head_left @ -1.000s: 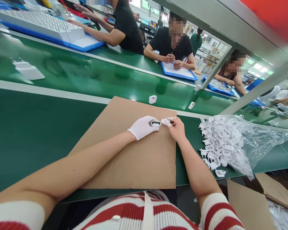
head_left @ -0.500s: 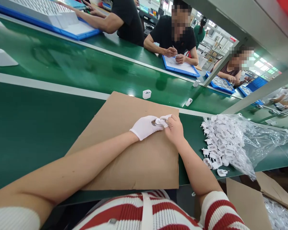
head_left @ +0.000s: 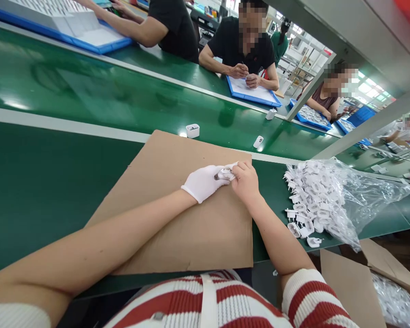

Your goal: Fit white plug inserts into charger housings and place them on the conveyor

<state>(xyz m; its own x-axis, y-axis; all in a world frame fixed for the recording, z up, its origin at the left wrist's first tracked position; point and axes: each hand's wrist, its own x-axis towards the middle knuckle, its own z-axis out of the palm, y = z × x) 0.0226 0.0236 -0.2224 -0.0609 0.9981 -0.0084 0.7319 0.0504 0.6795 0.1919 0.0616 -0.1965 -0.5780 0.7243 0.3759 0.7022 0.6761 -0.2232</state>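
Note:
My left hand (head_left: 202, 182), in a white glove, is closed around a small white plastic charger housing (head_left: 224, 174). Bare, my right hand (head_left: 246, 181) pinches the right end of the same housing, and its fingers partly cover it. Both hands are above a brown cardboard sheet (head_left: 177, 228) on the green bench. To the right of my right hand lies a heap of white plug housings (head_left: 314, 196), some with pins showing, partly in a clear plastic bag (head_left: 372, 196).
Beyond the cardboard, a green conveyor belt (head_left: 130, 98) carries white charger cases (head_left: 192, 131), spaced apart. Co-workers sit across it with blue trays (head_left: 254, 95). A slanted metal post (head_left: 314, 86) stands at right. Below right is an open carton (head_left: 350, 287) beside bagged white parts.
The charger cases on the belt have moved left, and a white piece at the far left has gone out of view. Both hands keep their hold on the housing, which appears slightly turned.

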